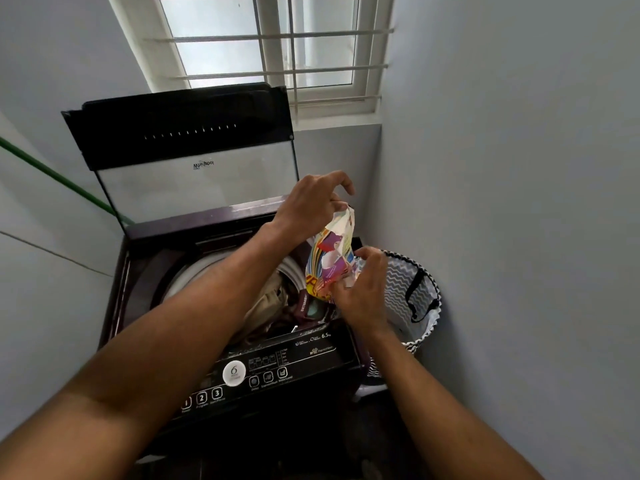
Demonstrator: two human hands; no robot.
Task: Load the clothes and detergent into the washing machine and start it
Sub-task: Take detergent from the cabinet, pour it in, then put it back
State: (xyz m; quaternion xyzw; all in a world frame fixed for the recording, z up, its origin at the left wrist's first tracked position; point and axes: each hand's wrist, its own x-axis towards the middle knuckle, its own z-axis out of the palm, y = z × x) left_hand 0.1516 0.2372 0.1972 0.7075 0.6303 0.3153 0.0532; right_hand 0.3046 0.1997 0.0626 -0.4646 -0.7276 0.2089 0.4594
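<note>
Crinkled glossy detergent packet [330, 258]; glossy dark machine panel [277, 368].

Detergent packet [330, 261] multicoloured; washing machine [138, 271] dark maroon; laundry basket [412, 289] black-white zigzag.

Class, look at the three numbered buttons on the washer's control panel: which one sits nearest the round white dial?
Button 3: it is the rightmost of the three, closest to the round white dial; button 2 and button 1 lie further left.
</note>
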